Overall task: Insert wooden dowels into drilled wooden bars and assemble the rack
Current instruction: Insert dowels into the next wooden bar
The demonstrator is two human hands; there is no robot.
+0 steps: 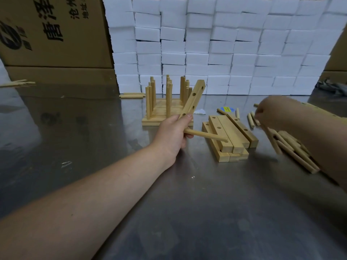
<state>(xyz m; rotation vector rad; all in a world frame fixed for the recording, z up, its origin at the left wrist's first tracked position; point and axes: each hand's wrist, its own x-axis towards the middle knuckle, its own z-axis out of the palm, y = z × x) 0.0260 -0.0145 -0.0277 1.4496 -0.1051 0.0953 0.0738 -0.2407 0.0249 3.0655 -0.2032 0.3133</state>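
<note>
Fingers on the left hand curl round a drilled bar with one dowel in it, by the rack, the right hand is too blurry to tell, and the brown box says 唐泽.

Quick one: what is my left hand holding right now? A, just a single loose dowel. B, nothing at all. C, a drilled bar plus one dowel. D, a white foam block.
C: the left hand grips a tilted drilled bar, and one dowel juts out sideways by the bar's lower end; the bar's upper holes are empty.
</note>
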